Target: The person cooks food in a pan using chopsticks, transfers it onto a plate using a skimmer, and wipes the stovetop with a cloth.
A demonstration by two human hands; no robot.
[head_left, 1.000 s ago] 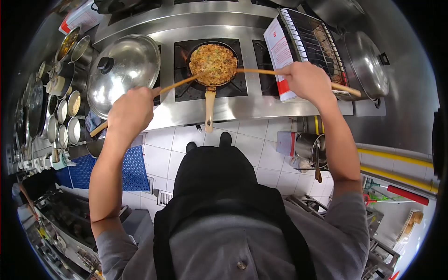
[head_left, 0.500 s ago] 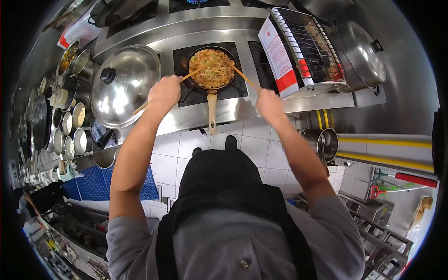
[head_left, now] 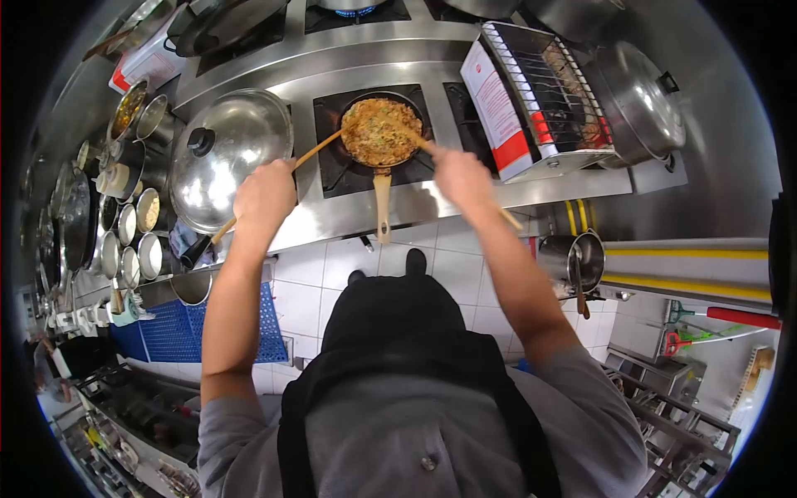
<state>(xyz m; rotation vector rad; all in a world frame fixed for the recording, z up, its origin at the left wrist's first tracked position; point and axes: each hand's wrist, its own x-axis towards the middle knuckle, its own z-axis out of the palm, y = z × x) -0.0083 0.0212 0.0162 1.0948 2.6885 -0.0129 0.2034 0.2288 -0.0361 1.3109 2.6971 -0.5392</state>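
Observation:
My left hand [head_left: 266, 199] is closed around a long, thin wooden stick [head_left: 317, 149]. Its far end reaches the left side of the orange-brown, chopped-looking food [head_left: 378, 137]. Closed too, my right hand [head_left: 463, 181] grips a second wooden stick [head_left: 510, 219], whose far end lies over the food's right side. The tips of both sticks blend into the food, so I cannot make out their shape. That food fills a dark round frying pan [head_left: 383, 203] with a pale handle pointing toward me. The pan sits on a burner, and neither hand touches it.
A large domed lid [head_left: 241, 149] lies left of the burner. To the right stands a grill box with a wire rack [head_left: 552, 83], beside a covered metal pot [head_left: 639, 104]. Several small containers [head_left: 149, 207] line the far left. A blue flame [head_left: 357, 12] burns behind.
My left hand has moved left and down, drawing its stick outward. My right hand has shifted slightly left, and its stick's rear end now shows behind it.

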